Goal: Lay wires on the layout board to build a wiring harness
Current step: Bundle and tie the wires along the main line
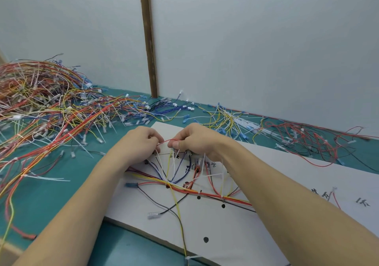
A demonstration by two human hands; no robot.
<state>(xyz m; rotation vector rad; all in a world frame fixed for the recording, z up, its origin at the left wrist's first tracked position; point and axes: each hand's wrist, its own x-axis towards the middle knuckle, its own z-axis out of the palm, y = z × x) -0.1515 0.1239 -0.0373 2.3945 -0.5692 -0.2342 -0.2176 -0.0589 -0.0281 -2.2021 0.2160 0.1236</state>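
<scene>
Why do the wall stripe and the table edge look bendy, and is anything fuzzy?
Head view: the wide lens bends the brown wall strip and the white layout board; light is soft and even, without glare; the big tangled wire pile at the left edge looks slightly fuzzy, while both hands pinching the thin red wire look sharper.

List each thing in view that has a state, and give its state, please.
left hand: curled, pinching the red wire.
right hand: curled, pinching the red wire.
red wire: held between both hands, above the board.
layout board: flat on the table, partly wired.
cable tie: fastened around the bundle.
</scene>
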